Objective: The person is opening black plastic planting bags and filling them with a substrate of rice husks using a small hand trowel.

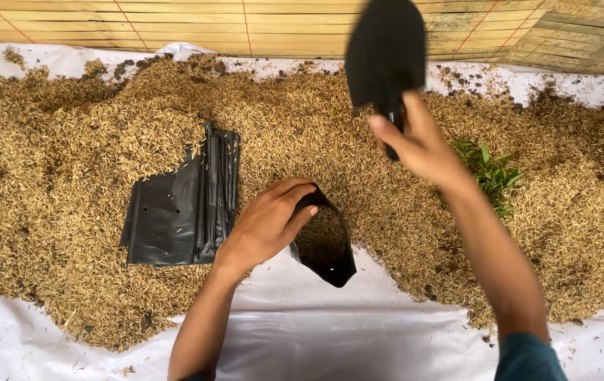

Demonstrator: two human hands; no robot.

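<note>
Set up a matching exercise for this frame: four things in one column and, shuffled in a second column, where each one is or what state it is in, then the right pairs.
Things
1. black trowel
2. open black grow bag
3. stack of flat black bags
4. green seedling

Places or states
A. lying flat on the husk pile, left of the left hand
B. raised in the right hand, blade up
C. mouth held open by the left hand, at the husk's edge by the white sheet
D. lying on the husk beyond the right forearm

Pairs: 1-B, 2-C, 3-A, 4-D
</note>
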